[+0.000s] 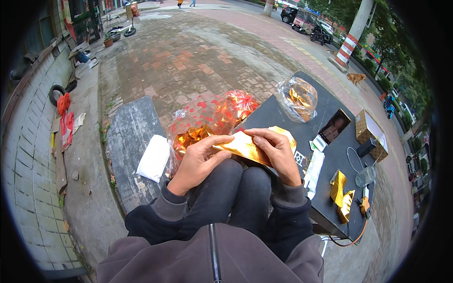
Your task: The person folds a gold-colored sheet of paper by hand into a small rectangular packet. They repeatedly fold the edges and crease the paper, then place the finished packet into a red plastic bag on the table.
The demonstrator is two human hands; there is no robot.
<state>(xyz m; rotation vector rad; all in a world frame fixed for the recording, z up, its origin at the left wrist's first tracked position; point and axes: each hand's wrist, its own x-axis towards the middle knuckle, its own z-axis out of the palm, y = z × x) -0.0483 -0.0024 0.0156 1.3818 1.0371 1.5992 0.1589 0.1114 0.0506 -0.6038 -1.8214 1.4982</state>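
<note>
Above my knees, a folded piece of gold foil paper point(246, 146) stretches between both hands. My left hand point(198, 159) pinches its left end between thumb and fingers. At the right end, my right hand point(277, 152) has thumb and fingertips on the sheet. Behind it on the table's edge lies more gold foil paper point(286, 136), partly hidden by my right hand. Just beyond my left hand sits a clear plastic bag with red hearts point(198, 113), with crumpled or folded gold foil pieces point(193, 136) in it.
On the dark table point(269, 113) at right are a clear bag of gold pieces point(297, 99), a phone point(334, 125), a patterned box point(371, 134), a glass jar point(365, 176), folded gold pieces point(341, 196) and a cable point(357, 238). A white packet point(154, 158) lies on the left board point(132, 123).
</note>
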